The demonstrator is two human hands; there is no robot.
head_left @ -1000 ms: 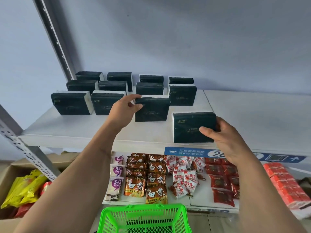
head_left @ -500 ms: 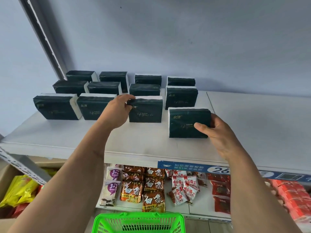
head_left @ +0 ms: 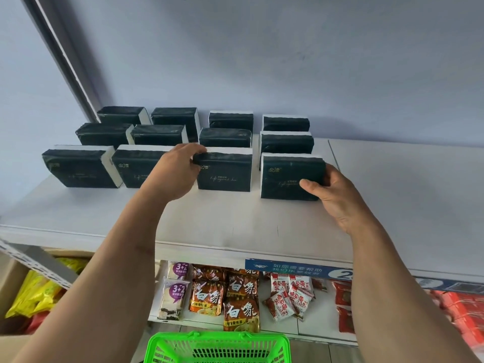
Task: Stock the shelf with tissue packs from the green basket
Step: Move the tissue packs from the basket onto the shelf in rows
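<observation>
Several dark green tissue packs with white ends stand in rows on the white top shelf. My left hand grips the upper left corner of a front-row tissue pack. My right hand holds the right end of another tissue pack, which stands on the shelf in front of the rightmost column. The green basket shows at the bottom edge, below the shelf; its inside is mostly out of view.
The shelf's right half is bare white board. A lower shelf holds snack packets and red packs. A cardboard box with yellow bags sits at lower left. A metal upright rises at the left.
Both hands have pushed their packs farther back on the shelf. The right-hand pack now lines up with the front row, close to the pack behind it.
</observation>
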